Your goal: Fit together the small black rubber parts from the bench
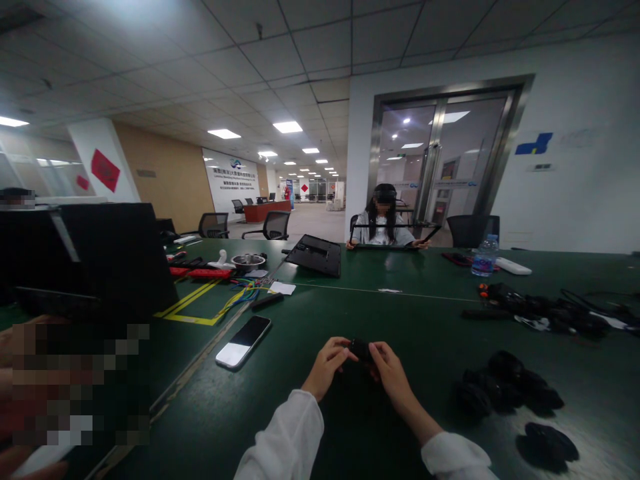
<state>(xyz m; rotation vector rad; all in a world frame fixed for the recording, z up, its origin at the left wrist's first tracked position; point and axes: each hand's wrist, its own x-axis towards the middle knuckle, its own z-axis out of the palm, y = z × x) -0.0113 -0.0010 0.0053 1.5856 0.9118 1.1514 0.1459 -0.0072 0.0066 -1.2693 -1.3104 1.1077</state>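
Between my two hands, just above the green table, is a small black device whose exact kind I cannot make out. My left hand grips its left side with the fingers bent around it. On the other side, my right hand holds the edge with thumb and fingers. A smartphone lies flat to the left of my hands. Several black rounded items sit in a cluster to the right, with one more black piece nearer to me.
Across the table a person holds a dark frame. A black panel leans there. Cables, a metal bowl and a black box are on the left. A water bottle and black gear are at right.
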